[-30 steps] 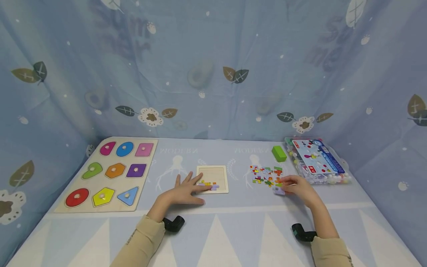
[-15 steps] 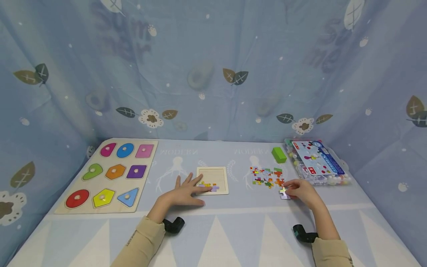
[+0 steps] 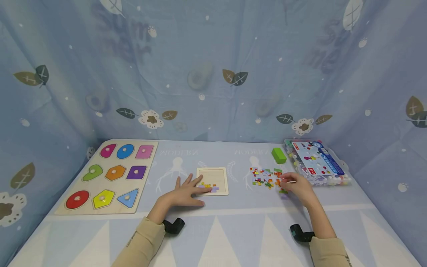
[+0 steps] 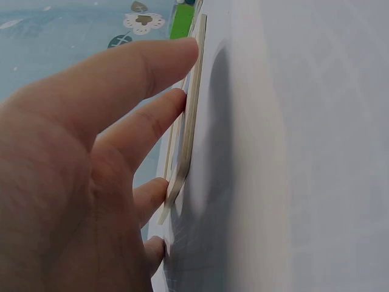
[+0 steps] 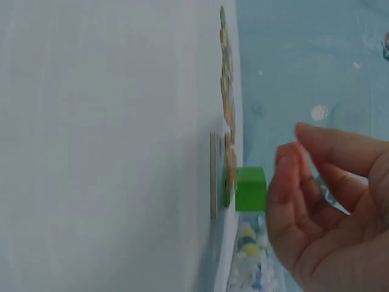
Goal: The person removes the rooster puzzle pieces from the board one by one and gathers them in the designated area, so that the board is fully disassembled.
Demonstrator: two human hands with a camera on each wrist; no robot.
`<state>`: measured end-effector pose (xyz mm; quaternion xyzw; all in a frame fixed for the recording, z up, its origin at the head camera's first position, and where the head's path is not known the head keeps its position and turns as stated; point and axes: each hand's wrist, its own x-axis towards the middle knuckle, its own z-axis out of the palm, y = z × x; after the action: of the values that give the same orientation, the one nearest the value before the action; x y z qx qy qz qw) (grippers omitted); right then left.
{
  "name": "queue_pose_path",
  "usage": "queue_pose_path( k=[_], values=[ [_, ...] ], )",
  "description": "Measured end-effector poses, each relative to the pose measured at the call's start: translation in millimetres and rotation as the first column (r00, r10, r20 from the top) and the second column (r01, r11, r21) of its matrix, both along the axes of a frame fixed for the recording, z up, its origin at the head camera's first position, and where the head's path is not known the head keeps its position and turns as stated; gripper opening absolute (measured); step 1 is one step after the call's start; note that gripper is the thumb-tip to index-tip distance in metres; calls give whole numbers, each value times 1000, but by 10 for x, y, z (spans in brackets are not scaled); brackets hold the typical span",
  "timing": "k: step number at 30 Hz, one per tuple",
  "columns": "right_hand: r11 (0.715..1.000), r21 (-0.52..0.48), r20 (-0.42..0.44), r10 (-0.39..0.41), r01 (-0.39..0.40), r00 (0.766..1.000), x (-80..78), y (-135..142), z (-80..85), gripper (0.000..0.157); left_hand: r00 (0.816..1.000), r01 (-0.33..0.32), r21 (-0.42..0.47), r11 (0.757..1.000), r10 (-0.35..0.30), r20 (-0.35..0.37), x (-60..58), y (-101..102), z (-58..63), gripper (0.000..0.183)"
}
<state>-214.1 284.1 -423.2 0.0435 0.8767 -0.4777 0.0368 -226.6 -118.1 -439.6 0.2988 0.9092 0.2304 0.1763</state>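
Note:
In the head view, my left hand (image 3: 183,193) lies with spread fingers over the left side of a small square wooden puzzle tray (image 3: 226,180). A few joined jigsaw pieces (image 3: 214,188) sit along its bottom, one finger reaching over them. The left wrist view has the fingertips at the edge of the tray (image 4: 193,103). My right hand (image 3: 298,188) is above the loose jigsaw pieces (image 3: 268,181), fingers loosely bent. No piece shows between thumb and fingers in the right wrist view, where the hand (image 5: 328,213) is raised beside the pieces (image 5: 228,167). One piece (image 3: 284,191) lies partly beneath it.
A large wooden shape board (image 3: 115,172) with knobbed shapes lies at the left. Behind the loose pieces stands a green block (image 3: 278,155). To its right is a clear box of beads (image 3: 317,161) with a printed label. A patterned curtain (image 3: 213,92) hangs behind the table.
My right hand first slid a piece slightly toward me and right, then lifted away from it and moved back toward the other pieces. The left hand stays in place.

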Motion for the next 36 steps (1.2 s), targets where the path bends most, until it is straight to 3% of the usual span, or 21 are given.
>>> queue_pose_path(
  k=[5,11,17,21,27,33,36],
  values=[
    [991,-130,-37,-3,-2,999,-77,-153,8,33,1000,4,0,1000,-4,6,-4,10,13,54],
    [985,-156,-55,70,-78,996,-157,-442,6,31,1000,3,9,1000,-3,13,-11,10,27,54],
    [961,-220,-74,158,-170,985,-212,-745,-13,30,1000,0,19,1000,-1,19,-13,-2,10,53],
    [961,-211,-81,164,-178,983,-249,-953,-28,28,1000,-18,50,999,16,23,-11,-6,-4,56],
    [963,-170,-79,197,-208,977,-293,-1254,-49,23,994,-102,85,991,104,-16,-41,-40,-41,63],
    [941,-148,-75,296,-305,952,-305,-1494,-50,23,991,-127,98,987,130,-25,-88,-139,-36,46],
    [931,-87,-66,348,-353,935,-311,-1602,-56,21,993,-117,118,986,118,-3,-106,-179,-29,39]
  ],
)
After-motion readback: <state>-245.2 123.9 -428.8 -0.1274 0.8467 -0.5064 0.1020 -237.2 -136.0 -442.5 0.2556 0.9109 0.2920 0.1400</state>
